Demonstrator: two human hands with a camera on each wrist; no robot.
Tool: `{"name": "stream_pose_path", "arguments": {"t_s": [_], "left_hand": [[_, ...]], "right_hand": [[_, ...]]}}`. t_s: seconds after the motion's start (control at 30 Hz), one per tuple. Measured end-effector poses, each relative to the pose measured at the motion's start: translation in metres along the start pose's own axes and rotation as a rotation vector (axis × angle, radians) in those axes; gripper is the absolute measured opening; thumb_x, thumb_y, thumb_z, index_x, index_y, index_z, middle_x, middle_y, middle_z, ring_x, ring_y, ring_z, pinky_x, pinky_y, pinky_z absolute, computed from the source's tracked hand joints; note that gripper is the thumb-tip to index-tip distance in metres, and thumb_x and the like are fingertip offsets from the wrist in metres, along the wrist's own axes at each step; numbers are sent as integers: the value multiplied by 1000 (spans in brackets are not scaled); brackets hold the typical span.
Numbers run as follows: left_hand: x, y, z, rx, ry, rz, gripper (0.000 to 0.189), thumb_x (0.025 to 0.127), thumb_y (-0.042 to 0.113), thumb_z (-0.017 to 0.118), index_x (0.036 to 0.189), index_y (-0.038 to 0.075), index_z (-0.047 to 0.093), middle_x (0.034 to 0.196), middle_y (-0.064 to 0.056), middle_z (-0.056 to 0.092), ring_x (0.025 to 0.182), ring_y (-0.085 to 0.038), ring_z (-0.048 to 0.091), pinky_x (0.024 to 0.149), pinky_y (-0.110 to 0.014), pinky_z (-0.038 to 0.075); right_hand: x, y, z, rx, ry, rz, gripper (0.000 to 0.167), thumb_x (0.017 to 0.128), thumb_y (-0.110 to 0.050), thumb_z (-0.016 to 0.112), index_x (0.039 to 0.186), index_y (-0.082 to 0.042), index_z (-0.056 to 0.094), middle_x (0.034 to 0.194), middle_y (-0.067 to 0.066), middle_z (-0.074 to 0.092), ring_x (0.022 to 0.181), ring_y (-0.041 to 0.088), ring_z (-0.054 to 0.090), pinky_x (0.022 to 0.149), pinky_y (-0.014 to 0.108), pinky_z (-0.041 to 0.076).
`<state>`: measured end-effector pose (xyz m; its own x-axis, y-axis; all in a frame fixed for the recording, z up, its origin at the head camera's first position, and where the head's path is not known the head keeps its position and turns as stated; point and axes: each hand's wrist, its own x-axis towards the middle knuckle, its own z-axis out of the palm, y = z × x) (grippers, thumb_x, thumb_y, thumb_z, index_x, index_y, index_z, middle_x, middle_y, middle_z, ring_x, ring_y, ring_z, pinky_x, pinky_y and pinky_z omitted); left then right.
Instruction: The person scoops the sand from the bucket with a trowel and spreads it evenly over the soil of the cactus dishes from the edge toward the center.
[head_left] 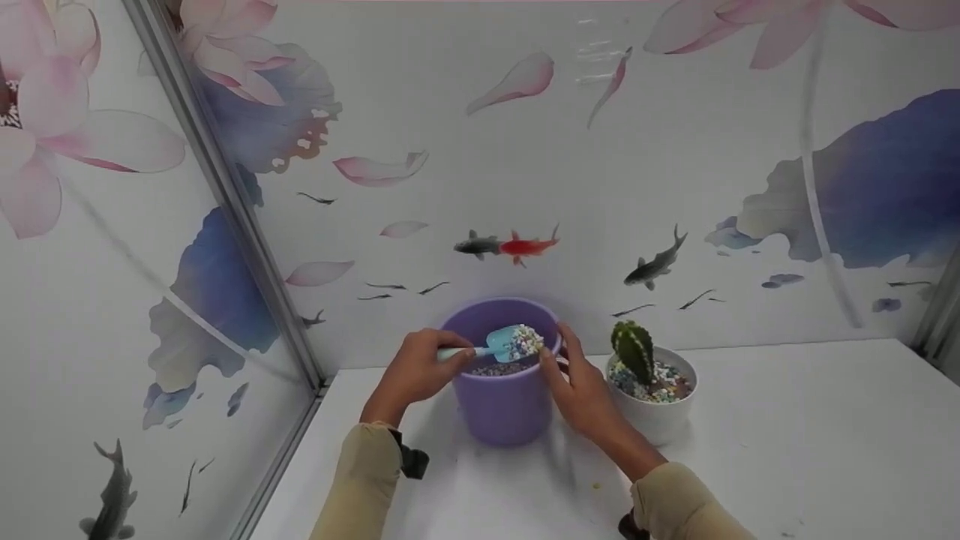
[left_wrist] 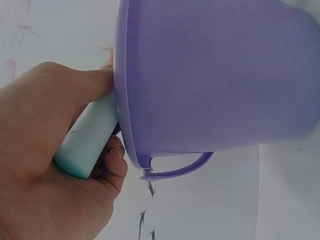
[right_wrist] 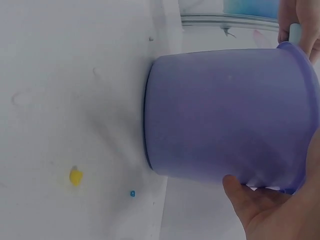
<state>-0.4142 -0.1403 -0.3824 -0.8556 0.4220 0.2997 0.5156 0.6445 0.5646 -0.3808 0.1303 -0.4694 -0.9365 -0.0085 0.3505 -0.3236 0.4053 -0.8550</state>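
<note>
A small blue scoop (head_left: pixel 498 343) with a pale handle (left_wrist: pixel 89 135) is gripped in my left hand (head_left: pixel 420 366). Small multicoloured pebbles (head_left: pixel 528 341) heap its blade, which is over the mouth of a purple bucket (head_left: pixel 504 411). Grey grains (head_left: pixel 499 369) show inside the bucket. My right hand (head_left: pixel 585 390) holds the bucket at its right rim, thumb close to the scoop's tip. In the right wrist view one finger (right_wrist: pixel 237 195) lies along the bucket's side. The bucket stands upright on the table, and a loop handle (left_wrist: pixel 185 171) sticks out from its side.
Right of the bucket, a white pot (head_left: pixel 660 420) holds a green cactus (head_left: pixel 632 351) among coloured pebbles. A yellow bit (right_wrist: pixel 75 177) and a blue bead (right_wrist: pixel 132 193) lie on the white table (head_left: pixel 795 420). Printed panels (head_left: pixel 420 90) enclose the back and left.
</note>
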Motion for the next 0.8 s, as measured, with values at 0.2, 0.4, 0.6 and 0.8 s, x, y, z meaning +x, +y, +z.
{"name": "stream_pose_path", "arguments": {"t_s": [0.2, 0.4, 0.6, 0.8], "left_hand": [[-2, 1, 2, -1, 4, -20, 19, 107, 26, 72, 117, 16, 83, 118, -2, 80, 118, -25, 73, 107, -50, 58], [-3, 2, 3, -15, 11, -3, 19, 107, 28, 71, 118, 17, 83, 118, -2, 80, 116, -24, 74, 104, -49, 59], [-6, 8, 0, -28, 7, -7, 20, 107, 30, 70, 119, 19, 82, 119, 0, 80, 119, -24, 73, 106, -49, 58], [-10, 15, -2, -30, 5, 4, 20, 107, 30, 70, 119, 19, 83, 119, -1, 79, 115, -23, 73, 104, -48, 59]], "right_hand": [[-7, 5, -7, -21, -44, -5, 79, 113, -58, 48, 175, -25, 13, 174, 15, 39, 152, 40, 53, 120, 59, 47], [-23, 15, -17, 6, -110, 12, 82, 112, -54, 53, 175, -22, 14, 173, 14, 41, 158, 37, 45, 120, 61, 45], [-42, 21, -34, -10, -181, 9, 69, 110, -48, 61, 167, -15, 40, 169, 11, 48, 157, 34, 46, 117, 51, 51], [-57, 23, -60, -58, -192, -52, 43, 108, -35, 69, 148, -20, 64, 155, 7, 64, 148, 33, 57, 111, 42, 57]]}}
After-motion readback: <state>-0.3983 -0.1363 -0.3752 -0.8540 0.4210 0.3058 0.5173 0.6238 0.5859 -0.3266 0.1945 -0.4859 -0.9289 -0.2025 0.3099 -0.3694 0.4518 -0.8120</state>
